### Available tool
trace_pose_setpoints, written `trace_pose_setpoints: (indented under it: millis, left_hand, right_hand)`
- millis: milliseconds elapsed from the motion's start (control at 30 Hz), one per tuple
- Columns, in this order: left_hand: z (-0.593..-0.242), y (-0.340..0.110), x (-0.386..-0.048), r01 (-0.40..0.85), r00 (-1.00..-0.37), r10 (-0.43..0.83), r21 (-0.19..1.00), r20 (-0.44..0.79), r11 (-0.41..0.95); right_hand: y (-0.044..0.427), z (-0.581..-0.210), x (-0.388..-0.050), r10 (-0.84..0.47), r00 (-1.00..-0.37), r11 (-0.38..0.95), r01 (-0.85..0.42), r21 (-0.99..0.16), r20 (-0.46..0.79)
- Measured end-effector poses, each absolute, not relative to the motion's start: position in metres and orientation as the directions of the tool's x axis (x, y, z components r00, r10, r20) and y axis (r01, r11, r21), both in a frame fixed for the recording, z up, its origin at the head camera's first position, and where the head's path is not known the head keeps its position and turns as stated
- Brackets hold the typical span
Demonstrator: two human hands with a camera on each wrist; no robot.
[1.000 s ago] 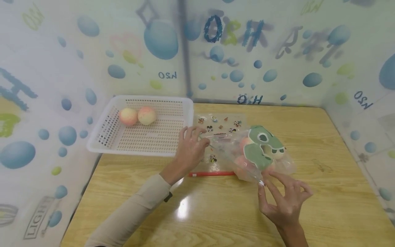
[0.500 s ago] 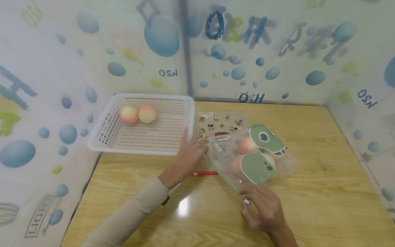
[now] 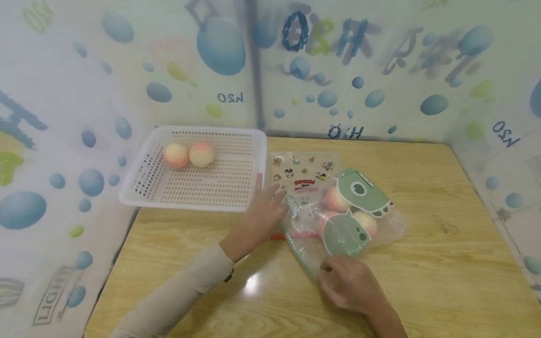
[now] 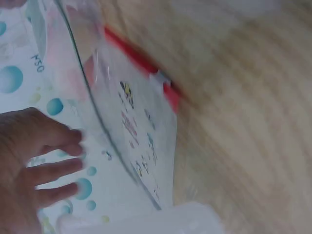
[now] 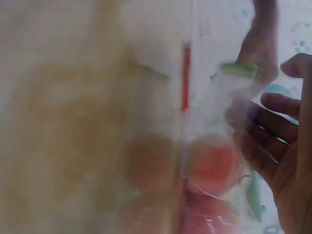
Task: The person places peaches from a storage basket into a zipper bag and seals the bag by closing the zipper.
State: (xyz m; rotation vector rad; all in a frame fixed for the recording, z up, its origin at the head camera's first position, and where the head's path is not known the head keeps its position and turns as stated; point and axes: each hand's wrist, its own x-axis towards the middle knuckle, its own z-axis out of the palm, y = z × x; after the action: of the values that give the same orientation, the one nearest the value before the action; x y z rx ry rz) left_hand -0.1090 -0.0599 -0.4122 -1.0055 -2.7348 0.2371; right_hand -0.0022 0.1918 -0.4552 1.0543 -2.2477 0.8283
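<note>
Dino bag [image 3: 344, 225], peaches [image 3: 336, 199] inside, right of basket [image 3: 169, 205]. Left hand [image 3: 265, 210] spread, nothing gripped; right hand [image 3: 348, 284] curled, grip unclear. Probably sealing; next needs firm pinching along green edge [image 3: 300, 257].

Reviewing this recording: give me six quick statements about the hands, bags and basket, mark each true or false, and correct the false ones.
1. Two peaches lie in the white basket. True.
2. The left hand is nearer the basket than the right hand. True.
3. The red-trimmed bag lies partly beneath the green-animal bag. True.
4. The green-animal bag contains no fruit. False: bagged peaches show through its clear film.
5. The right hand is inside the basket. False: it is at the near end of the green-animal bag.
6. In the head view, the basket stands right of both bags. False: it stands left of them.
</note>
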Motion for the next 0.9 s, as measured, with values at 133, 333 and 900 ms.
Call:
trace_pose_setpoints:
  millis: [133, 333, 900]
  left_hand:
    - [-0.420, -0.059, -0.093, 0.724, -0.582, 0.703, -0.133, 0.408, 0.676]
    - [-0.445, -0.064, -0.077, 0.718, -0.615, 0.654, -0.030, 0.440, 0.695]
    - [-0.474, -0.067, -0.062, 0.607, -0.795, 0.604, -0.074, -0.056, 0.791]
  right_hand:
    - [0.199, -0.431, -0.014, -0.409, -0.606, 0.591, -0.745, -0.308, 0.682]
    - [0.198, -0.410, -0.043, -0.422, -0.737, 0.785, -0.589, -0.193, 0.528]
    - [0.207, -0.441, -0.057, -0.595, -0.719, 0.772, -0.636, 0.006, 0.359]
